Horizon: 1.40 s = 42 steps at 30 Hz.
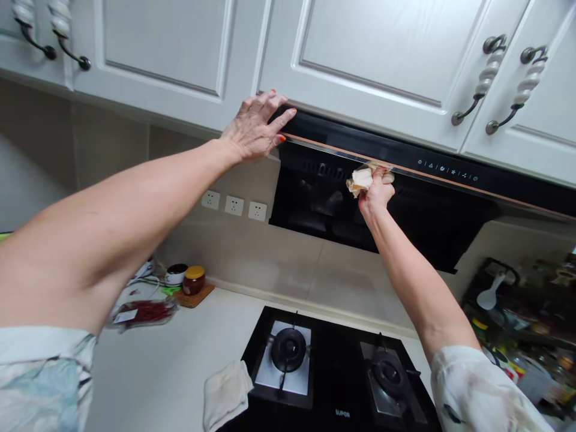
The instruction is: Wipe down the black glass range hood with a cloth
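A black range hood point(315, 192) with a copper-coloured trim line hangs under the white wall cabinets. At its left end my left hand point(258, 126) rests with fingers spread, touching the hood's edge and the bottom of the cabinet door point(373, 54). My right hand point(378, 187) grips a crumpled pale cloth point(361, 179) and presses it against the hood's lower front edge, left of the lit control icons point(447, 170). Part of the cloth is hidden by my fingers.
Below stands a black gas stove point(330, 372) with two burners. A folded white cloth point(227, 393) lies by its left edge. On the counter at left are a jar with a yellow lid point(194, 280) and a packet of red food point(146, 312). A cluttered rack point(531, 318) fills the right side.
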{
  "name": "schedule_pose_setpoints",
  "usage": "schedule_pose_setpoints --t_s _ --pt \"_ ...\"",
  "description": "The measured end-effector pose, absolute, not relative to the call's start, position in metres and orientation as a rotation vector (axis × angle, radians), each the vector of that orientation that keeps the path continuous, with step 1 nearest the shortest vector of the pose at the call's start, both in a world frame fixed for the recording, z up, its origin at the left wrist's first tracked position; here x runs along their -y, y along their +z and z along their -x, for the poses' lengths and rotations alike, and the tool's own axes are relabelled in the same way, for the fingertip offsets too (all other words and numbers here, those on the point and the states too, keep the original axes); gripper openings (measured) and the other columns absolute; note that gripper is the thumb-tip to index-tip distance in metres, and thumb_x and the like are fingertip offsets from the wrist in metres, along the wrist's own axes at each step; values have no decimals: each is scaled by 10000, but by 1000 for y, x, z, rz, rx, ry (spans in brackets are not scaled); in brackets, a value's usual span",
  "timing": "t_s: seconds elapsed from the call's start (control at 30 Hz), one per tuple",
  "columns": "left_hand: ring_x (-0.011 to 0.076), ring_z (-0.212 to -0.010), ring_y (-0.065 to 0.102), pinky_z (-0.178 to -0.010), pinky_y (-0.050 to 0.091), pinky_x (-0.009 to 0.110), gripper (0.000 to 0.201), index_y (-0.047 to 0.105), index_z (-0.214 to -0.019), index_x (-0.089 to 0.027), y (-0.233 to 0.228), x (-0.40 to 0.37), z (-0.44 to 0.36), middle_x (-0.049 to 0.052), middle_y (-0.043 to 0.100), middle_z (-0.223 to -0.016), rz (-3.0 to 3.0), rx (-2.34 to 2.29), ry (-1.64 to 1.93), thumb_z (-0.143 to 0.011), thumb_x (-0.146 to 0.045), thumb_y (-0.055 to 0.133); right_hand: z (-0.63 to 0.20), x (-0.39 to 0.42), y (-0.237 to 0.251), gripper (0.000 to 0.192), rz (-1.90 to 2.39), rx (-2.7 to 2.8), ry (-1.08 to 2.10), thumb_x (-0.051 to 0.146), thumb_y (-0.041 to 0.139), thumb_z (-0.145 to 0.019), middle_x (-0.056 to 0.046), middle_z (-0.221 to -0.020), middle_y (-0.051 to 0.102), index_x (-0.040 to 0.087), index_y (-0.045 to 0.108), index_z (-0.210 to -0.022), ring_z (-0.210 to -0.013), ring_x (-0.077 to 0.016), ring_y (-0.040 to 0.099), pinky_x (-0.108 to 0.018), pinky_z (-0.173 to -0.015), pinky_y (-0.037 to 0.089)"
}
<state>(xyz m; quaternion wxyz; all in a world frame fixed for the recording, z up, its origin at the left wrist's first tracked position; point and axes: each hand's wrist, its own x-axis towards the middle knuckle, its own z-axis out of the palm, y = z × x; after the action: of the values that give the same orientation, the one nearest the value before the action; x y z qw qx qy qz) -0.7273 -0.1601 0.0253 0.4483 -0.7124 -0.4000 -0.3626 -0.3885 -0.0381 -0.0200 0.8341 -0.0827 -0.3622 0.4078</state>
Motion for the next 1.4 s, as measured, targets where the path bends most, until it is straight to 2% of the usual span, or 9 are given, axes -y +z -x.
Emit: schedule_pose_setpoints --t_s 0.13,0.2,0.3,0.47,0.7,0.87,1.1,1.23,1.4 --pt "403 -1795 125 -1447 110 771 1011 364 -1853 -317 31 159 733 37 259 -1968 1793 980 -804 -1060 -926 215 392 47 -21 301 187 730 873 336 824 -1057 89 -738 674 181 600 -929 -612 -67 712 -149 -631 647" --pt "424 -1794 146 -1424 126 776 998 412 -1839 -317 34 154 736 79 335 -1932 1782 950 -818 -1059 -917 248 395 50 -21 298 195 717 891 332 823 -1055 85 -735 681 179 606 -921 -616 -72 715 -154 -632 650" --pt "406 -1776 110 -1407 74 789 962 410 -1829 -378 38 142 741 27 434 -1878 1780 910 -848 -1047 -912 245 405 54 -21 293 163 696 926 304 818 -1053 81 -736 689 181 599 -904 -617 -70 710 -161 -649 653" --pt "400 -1705 49 -1377 37 786 1087 411 -1791 -429 41 137 740 -112 418 -1885 1777 1035 -839 -915 -1038 202 444 57 -22 378 90 733 960 337 946 -935 89 -750 695 182 604 -896 -621 -60 691 -152 -652 630" --pt "304 -1760 -178 -1392 -34 725 1194 405 -1784 -453 36 155 725 -87 599 -1748 1773 1072 -765 -817 -1008 -23 522 68 -21 346 105 837 1028 326 950 -898 37 -770 731 169 645 -855 -696 -85 727 -162 -682 623" --pt "418 -1717 20 -1394 -52 768 1087 401 -1799 -422 41 139 736 -80 495 -1828 1810 983 -862 -925 -1037 202 556 76 -20 296 103 919 1065 357 918 -926 5 -820 774 160 700 -890 -762 -99 761 -174 -722 635" --pt "459 -1750 154 -1405 92 803 1086 484 -1787 -418 37 137 735 -10 449 -1873 1788 941 -931 -942 -1051 234 500 70 -20 300 83 901 1009 208 986 -805 42 -795 763 150 700 -875 -702 -95 741 -192 -727 656" --pt "365 -1795 19 -1437 63 754 1054 428 -1797 -478 39 135 733 -57 520 -1817 1798 941 -920 -922 -1023 210 457 65 -21 375 85 832 889 217 1008 -819 64 -758 731 158 638 -831 -648 -87 732 -189 -692 663" --pt "274 -1761 -262 -1431 -148 678 1142 405 -1779 -482 39 137 728 -125 569 -1774 1801 973 -864 -856 -1017 -3 441 57 -24 334 30 814 844 272 901 -988 62 -776 724 175 608 -860 -621 -78 726 -203 -659 676"
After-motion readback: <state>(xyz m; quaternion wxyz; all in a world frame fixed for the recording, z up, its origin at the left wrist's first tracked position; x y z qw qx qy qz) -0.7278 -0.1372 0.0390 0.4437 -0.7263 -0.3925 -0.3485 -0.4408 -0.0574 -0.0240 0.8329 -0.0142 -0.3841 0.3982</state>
